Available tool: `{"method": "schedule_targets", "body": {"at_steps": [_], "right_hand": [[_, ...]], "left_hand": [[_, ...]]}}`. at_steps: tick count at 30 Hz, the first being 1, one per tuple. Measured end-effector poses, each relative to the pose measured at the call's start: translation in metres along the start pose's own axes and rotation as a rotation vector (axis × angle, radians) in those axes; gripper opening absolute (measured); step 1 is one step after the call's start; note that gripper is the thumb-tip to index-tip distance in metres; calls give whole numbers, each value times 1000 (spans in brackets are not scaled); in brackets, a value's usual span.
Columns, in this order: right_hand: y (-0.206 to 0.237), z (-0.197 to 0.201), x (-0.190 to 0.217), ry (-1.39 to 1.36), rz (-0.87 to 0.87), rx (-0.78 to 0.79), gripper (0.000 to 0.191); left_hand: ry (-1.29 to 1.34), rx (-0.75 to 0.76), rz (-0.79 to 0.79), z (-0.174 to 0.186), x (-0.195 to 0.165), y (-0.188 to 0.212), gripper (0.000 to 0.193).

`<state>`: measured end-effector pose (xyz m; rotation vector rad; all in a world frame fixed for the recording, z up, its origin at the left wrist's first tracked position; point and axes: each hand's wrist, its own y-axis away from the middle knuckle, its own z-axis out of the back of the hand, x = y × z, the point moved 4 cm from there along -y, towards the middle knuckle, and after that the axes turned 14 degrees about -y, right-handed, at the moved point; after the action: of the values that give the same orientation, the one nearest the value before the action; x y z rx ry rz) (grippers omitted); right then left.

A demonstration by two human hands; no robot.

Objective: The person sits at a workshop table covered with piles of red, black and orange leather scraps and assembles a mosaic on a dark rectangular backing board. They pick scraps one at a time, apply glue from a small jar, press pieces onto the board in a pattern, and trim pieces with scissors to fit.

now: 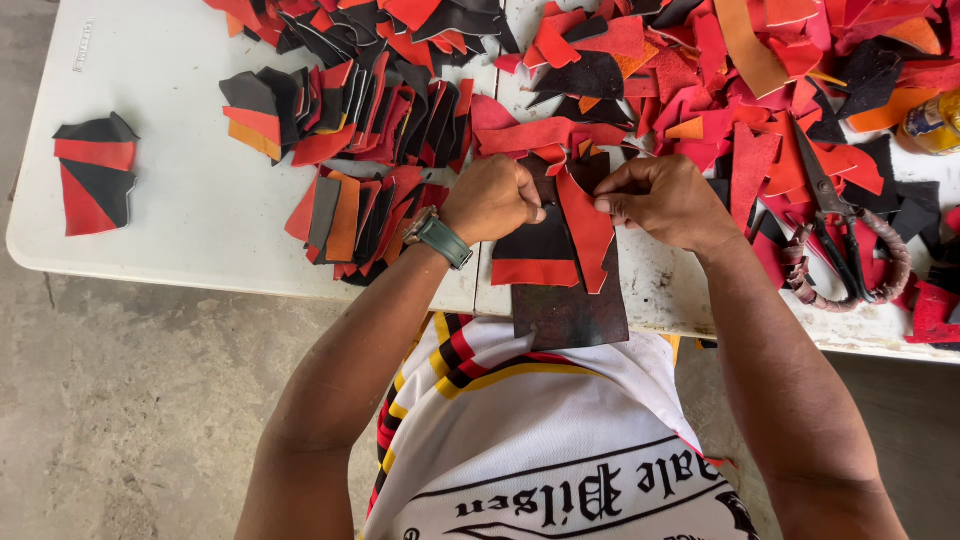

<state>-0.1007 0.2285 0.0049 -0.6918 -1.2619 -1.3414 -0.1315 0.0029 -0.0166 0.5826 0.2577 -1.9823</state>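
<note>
At the near edge of a white surface, a person's left hand and right hand work close together over a dark board that overhangs that edge. The fingers of the right hand are pressed together, pinching the top of a red leather strip; the left hand's fingers are curled tight on the same cluster of pieces, where a black piece with a red band lies on the board. A green-strapped watch sits on the left wrist. Just left of the hands, stacked red, black and orange cut pieces fan out along the near edge, with another row behind them. A small separate stack rests near the left edge. Loose scraps cover the far right of the surface, and scissors with wrapped handles lie among them near the right edge.
</note>
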Motion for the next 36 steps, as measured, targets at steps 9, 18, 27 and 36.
{"method": "schedule_targets", "body": {"at_steps": [9, 18, 27, 36], "right_hand": [[3, -1, 1, 4, 62, 9, 17], [0, 7, -6, -118, 14, 34, 27], [-4, 17, -21, -324, -15, 87, 39], [4, 24, -30, -352, 61, 108, 45]], "left_hand": [[17, 6, -3, 2, -2, 2, 14], [20, 15, 7, 2, -1, 3, 14], [10, -3, 24, 5, -5, 11, 13], [30, 178, 64, -6, 9, 3, 33]]}}
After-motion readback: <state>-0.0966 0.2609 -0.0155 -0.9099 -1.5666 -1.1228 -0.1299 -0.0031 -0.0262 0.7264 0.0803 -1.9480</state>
